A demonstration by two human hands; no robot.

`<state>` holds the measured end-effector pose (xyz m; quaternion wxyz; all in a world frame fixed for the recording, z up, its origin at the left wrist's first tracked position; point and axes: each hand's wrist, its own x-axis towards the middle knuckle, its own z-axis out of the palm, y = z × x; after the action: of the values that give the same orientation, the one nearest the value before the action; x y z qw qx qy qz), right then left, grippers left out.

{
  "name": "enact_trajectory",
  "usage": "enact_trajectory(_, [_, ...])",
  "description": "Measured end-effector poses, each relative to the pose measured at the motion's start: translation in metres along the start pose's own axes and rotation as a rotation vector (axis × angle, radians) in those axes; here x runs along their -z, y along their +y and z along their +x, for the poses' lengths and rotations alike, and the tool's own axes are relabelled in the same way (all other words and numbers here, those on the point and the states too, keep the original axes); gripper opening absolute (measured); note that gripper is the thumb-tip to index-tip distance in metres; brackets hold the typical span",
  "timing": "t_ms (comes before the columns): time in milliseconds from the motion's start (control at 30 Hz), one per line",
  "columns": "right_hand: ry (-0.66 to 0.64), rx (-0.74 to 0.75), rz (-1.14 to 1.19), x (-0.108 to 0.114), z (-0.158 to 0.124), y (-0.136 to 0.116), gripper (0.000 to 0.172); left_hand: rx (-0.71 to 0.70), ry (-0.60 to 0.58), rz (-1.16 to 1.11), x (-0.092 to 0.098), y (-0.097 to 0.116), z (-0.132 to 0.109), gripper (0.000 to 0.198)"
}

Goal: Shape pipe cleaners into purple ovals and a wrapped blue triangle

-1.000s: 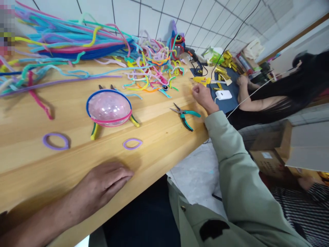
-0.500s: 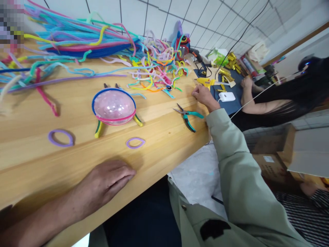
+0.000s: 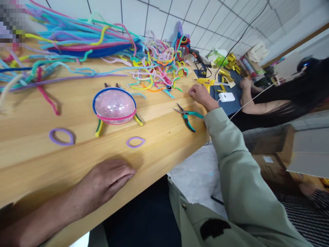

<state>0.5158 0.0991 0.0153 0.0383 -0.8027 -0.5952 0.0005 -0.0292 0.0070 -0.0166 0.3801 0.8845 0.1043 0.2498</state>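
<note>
Purple loop, pointed at both its ends, lies flat on the desk, a little beyond the left hand and apart from it. A second loop, also purple, lies farther to the left. The left hand rests close to the near edge of the desk; its fingers are closed, folded in together. The right hand, which comes out of a green sleeve, is stretched forward at the right end of the desk, and its fingers are also closed, curled inward. Just beside it is a yellow glue gun; whether the two touch, one cannot tell.

Near the right forearm lie the pliers, with teal handles spread and tips apart, pointing to the left. Behind the loops is a clear dome, edged with blue on the far side and with pink on the near side. From under it come out yellow-green handles and, at the far side, two dark tips. Along the tiled wall is a big heap of coloured stems. On a dark mat is a white device, and a co-worker's hand is near some gold pieces.
</note>
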Motion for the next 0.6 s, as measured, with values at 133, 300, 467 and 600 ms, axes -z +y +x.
enact_trajectory(133, [-0.023, 0.021, -0.012, 0.0, -0.002, 0.003, 0.022, -0.003, -0.003, 0.002, -0.001, 0.0, -0.001, 0.018])
enact_trajectory(300, [0.035, -0.079, 0.113, 0.001, -0.016, 0.007, 0.02, -0.014, -0.002, 0.004, -0.002, -0.001, 0.0, 0.016])
enact_trajectory(467, [0.077, -0.083, 0.141, -0.003, -0.018, 0.008, 0.021, -0.018, -0.005, 0.014, 0.0, 0.0, 0.001, 0.015])
enact_trajectory(600, [0.06, -0.042, 0.075, -0.006, -0.01, 0.005, 0.019, -0.011, -0.024, 0.025, -0.001, 0.0, -0.001, 0.015])
